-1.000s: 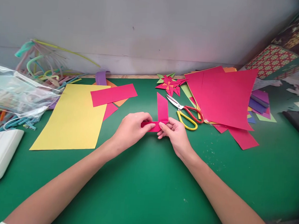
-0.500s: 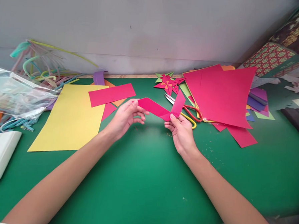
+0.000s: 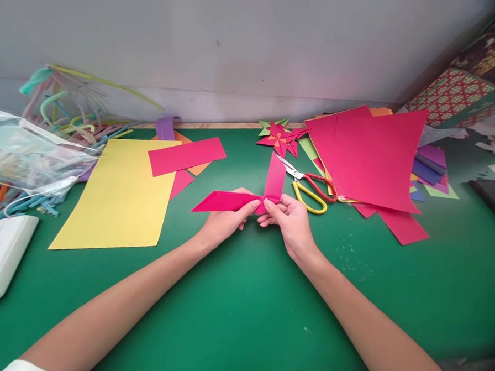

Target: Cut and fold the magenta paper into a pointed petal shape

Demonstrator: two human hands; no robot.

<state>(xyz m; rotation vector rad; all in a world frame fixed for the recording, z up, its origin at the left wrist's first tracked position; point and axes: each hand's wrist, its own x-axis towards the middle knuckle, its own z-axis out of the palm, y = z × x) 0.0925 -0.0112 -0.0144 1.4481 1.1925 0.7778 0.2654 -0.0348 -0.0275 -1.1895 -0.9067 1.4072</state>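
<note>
Both my hands hold a folded pink paper strip (image 3: 230,201) just above the green table mat (image 3: 241,296). One arm of the strip points left to a tip, the other stands up toward the wall. My left hand (image 3: 224,220) pinches it from below near the bend. My right hand (image 3: 289,223) grips the bend with thumb and fingers.
Scissors with red and yellow handles (image 3: 311,189) lie just right of my hands. A pink paper stack (image 3: 373,159) and a folded star (image 3: 280,138) sit behind them. A yellow sheet (image 3: 120,192), a pink rectangle (image 3: 186,156), a plastic bag (image 3: 29,157) and straws lie left.
The strip was pressed folded on the mat, then lifted and opened out. Now it is lower again, with one arm pointing left and the other upright, both hands pinching at the bend.
</note>
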